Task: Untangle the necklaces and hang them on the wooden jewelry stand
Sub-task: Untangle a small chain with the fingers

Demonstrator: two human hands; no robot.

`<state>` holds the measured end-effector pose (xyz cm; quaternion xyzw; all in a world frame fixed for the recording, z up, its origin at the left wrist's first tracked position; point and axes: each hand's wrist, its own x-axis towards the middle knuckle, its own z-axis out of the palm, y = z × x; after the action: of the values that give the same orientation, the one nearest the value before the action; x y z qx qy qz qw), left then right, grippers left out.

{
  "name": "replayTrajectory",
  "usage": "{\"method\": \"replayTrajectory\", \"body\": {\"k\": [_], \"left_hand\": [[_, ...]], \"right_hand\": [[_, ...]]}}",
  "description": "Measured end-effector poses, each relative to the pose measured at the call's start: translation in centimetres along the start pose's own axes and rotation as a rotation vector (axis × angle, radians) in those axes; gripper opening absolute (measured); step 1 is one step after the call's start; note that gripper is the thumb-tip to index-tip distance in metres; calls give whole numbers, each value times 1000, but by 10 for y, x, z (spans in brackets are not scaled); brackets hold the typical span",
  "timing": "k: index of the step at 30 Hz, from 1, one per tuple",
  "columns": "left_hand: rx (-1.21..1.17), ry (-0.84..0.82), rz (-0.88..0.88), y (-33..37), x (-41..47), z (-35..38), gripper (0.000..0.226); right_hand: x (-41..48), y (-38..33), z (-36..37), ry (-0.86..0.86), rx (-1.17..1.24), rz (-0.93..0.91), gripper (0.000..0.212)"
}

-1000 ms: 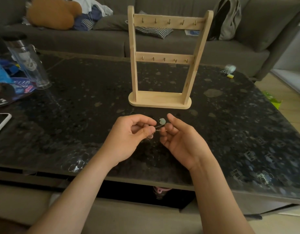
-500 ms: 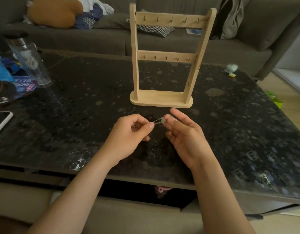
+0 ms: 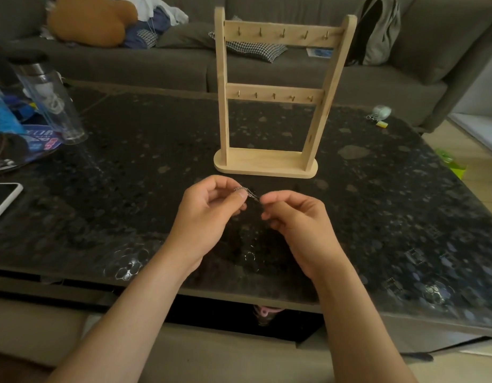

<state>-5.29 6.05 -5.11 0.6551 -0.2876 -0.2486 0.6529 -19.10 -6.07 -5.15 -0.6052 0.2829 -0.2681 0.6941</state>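
While the wooden jewelry stand point(image 3: 264, 163) waits upright on the dark speckled table point(image 3: 145, 172) with every one of its little hooks point(image 3: 283, 33) bare, the necklaces point(image 3: 249, 192) are nowhere near it yet: they sit as a small silvery clump held between the two hands, just in front of the stand's base. The left hand point(image 3: 209, 214) pinches one side of the clump between thumb and forefinger, the other fingers curled in. The right hand point(image 3: 297, 222) nips the other side with its fingertips, the rest of that hand likewise folded. From where I stand I cannot tell how many chains are in there, or where any clasp is. It looks like fine metal chain, so I would expect next to no weight, no stiffness at all, and a slick feel that slides out of a loose pinch. Thin links like these probably kink or snap if yanked, and pulling the ends apart would likely only tighten the knot. Better, I think, to hold right beside the tangle with the fingertips and tease loops open. For hanging, a grip near the clasp should let the chain drape over a hook. A phone point(image 3: 3, 200) and a clear bottle point(image 3: 50, 98) lie well off to the left.
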Motion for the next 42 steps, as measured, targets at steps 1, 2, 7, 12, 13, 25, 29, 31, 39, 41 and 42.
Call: {"method": "replayTrajectory", "body": {"k": [1, 2, 7, 12, 13, 25, 29, 31, 39, 41, 42], "left_hand": [[12, -6, 3, 0, 0, 0, 9], [36, -13, 9, 0, 0, -1, 11], [173, -35, 50, 1, 0, 0, 15], [220, -31, 65, 0, 0, -2, 14], [226, -27, 70, -1, 0, -2, 13], [220, -31, 53, -2, 3, -2, 9], [206, -26, 39, 0, 3, -2, 9], [187, -13, 32, 0, 3, -2, 11], [147, -62, -22, 0, 5, -8, 29], [164, -82, -55, 3, 5, -9, 28], [184, -96, -68, 4, 4, -10, 27]], "right_hand": [[0, 0, 2, 11, -66, -10, 29], [-1, -1, 4, 21, -127, -21, 27], [0, 1, 8, 69, -286, -144, 10], [3, 5, 7, 75, -373, -238, 8], [3, 6, 7, 67, -398, -255, 10], [5, 12, 11, 6, -608, -362, 8], [5, 14, 10, 11, -673, -390, 8], [6, 15, 10, 13, -686, -399, 7], [5, 15, 8, 5, -664, -367, 9], [5, 15, 8, 6, -669, -354, 10], [5, 14, 8, 7, -674, -344, 10]]}}
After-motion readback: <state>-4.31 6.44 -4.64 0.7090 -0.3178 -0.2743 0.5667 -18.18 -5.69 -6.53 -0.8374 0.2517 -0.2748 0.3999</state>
